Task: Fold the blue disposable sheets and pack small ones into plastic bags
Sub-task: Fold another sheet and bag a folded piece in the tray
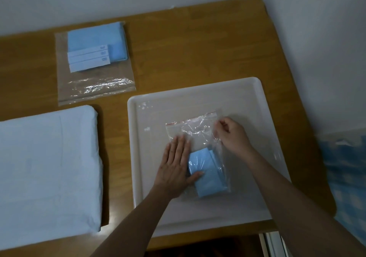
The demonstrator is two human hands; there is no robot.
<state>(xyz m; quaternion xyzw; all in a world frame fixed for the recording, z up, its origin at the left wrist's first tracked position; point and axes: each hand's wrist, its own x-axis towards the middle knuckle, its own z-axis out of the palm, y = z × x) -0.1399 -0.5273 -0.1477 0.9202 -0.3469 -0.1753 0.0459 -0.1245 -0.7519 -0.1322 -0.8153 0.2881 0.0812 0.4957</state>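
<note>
On the white tray (198,86) lay a small zip bag (198,132) holding a folded blue sheet (206,175). Her left hand (176,165) pressed flat on both, fingers straight; the right hand (231,134) pinched the bag's side. Beyond the tray sat a larger packed bag (95,62), left of it a white stack (47,167).

Single head-mounted wide-angle view, looking forward and steeply down from above the near edge of the wooden table (198,44). Sitting close: forearms entering from bottom of frame, white tray (198,90) filling center-right. Wall corner showing at top, edges bending from lens distortion. No second view overlapping.
</note>
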